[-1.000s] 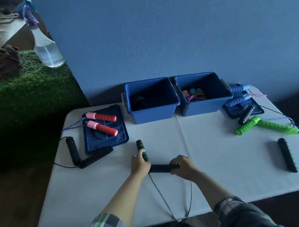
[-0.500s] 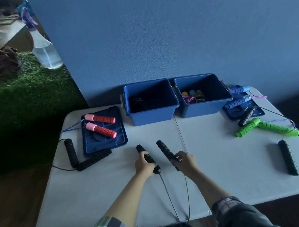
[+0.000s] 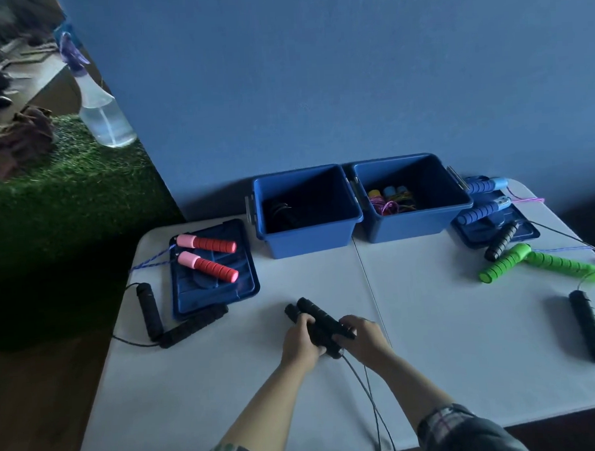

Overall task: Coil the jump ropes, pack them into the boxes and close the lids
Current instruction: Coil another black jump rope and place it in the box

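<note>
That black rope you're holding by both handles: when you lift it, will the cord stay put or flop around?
Likely floppy: the thin cord trails slack off the table edge, so it should swing. The two black handles, gripped together by the left hand and right hand, look rigid and probably light.

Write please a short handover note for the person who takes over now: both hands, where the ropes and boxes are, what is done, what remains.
Left hand and right hand grip the black rope's two handles side by side; its cord hangs off the table edge.
Both boxes open, each with something inside.
Lids lie beside them.
Left: coil this rope, pack the red, blue, green and other black ropes, close lids.
</note>
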The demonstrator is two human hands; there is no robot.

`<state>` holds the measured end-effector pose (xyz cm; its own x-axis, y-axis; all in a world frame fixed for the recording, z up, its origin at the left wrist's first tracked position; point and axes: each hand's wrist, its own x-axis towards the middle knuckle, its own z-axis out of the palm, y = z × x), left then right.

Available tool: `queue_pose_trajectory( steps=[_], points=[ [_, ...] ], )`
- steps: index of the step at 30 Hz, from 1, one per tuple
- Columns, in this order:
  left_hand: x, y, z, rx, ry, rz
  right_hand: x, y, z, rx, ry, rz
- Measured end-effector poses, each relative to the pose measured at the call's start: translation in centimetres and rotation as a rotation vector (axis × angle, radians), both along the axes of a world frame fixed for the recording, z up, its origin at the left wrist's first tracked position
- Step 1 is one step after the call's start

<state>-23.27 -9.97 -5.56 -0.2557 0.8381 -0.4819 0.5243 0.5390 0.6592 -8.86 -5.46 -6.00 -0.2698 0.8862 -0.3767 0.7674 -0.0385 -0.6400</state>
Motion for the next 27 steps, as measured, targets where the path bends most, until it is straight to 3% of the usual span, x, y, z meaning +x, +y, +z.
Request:
queue_pose_trajectory(
  steps=[5, 9, 11, 16, 20, 27],
  points=[
    [-1.4, 0.7, 0.7, 0.15, 0.59, -0.389, 1.7, -0.3, -0.9, 0.006, -0.107, 0.251],
    [-2.0, 2.3, 0.8, 0.086, 0.642, -0.787, 2.4, -0.3, -0.9, -0.017, -0.082, 0.238],
    [-2.0, 2.6, 0.9, 0.035, 0.668, -0.89, 2.4, 0.0, -0.7, -0.047, -0.047, 0.239],
    [-1.5, 2.3, 0.7, 0.038, 0.788, -0.804, 2.9, 1.3, -0.7, -0.003, -0.034, 0.137],
    [-0.9, 2.1, 0.6, 0.001, 0.775, -0.752, 3.2, 1.5, -0.8, -0.014, -0.06, 0.077],
    [-1.8, 1.8, 0.0, 0.059, 0.799, -0.828, 3.3, 1.3, -1.8, 0.05, -0.088, 0.06]
  ],
)
